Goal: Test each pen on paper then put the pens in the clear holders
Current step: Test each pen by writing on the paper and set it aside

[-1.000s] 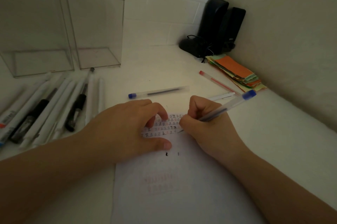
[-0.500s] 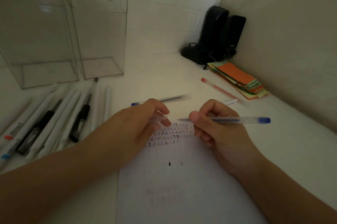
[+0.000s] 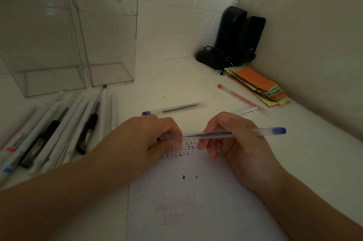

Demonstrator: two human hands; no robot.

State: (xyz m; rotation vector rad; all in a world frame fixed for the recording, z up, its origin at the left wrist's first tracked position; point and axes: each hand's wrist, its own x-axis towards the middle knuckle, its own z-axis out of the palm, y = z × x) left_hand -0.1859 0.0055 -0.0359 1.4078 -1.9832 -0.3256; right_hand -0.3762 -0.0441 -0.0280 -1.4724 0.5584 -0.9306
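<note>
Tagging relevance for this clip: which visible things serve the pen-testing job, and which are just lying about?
Job:
blue pen held by right hand
clear cap in left hand
paper
clear holders
pens at left
loose blue pen
red pen

Lying about:
black speakers
coloured paper stack

A clear-barrelled pen [image 3: 235, 134] with a blue end cap is seen over white paper [image 3: 196, 201] marked with rows of black and faint red scribbles. Another blue-tipped clear pen [image 3: 174, 108] and a red pen [image 3: 241, 99] are spotted. White and black pens [image 3: 59, 132] are laid out left. Orange, green and yellow slips [image 3: 257, 85] are stacked beside black speakers [image 3: 239, 34].
</note>
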